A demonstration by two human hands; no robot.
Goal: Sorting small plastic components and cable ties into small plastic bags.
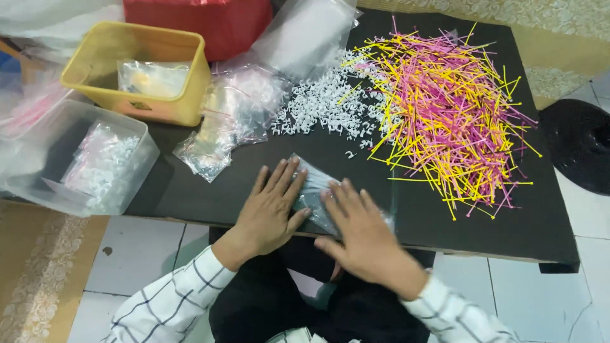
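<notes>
My left hand [270, 209] and my right hand [361, 234] lie flat, fingers spread, on a clear plastic bag [312, 188] at the near edge of a black board [445, 222]. Both palms press the bag down against the board. Beyond the hands a heap of small white plastic pieces [327, 108] is scattered mid-board. To the right of it lies a big tangle of thin pink and yellow sticks [445, 108]. My sleeves are white with dark check lines.
A yellow tub [136, 70] holding a small bag stands far left, a clear box [76, 159] with bagged white pieces nearer. Loose clear bags [235, 111] lie between. A red container [203, 22] is at the back. A black round object [578, 143] sits on the tiled floor at right.
</notes>
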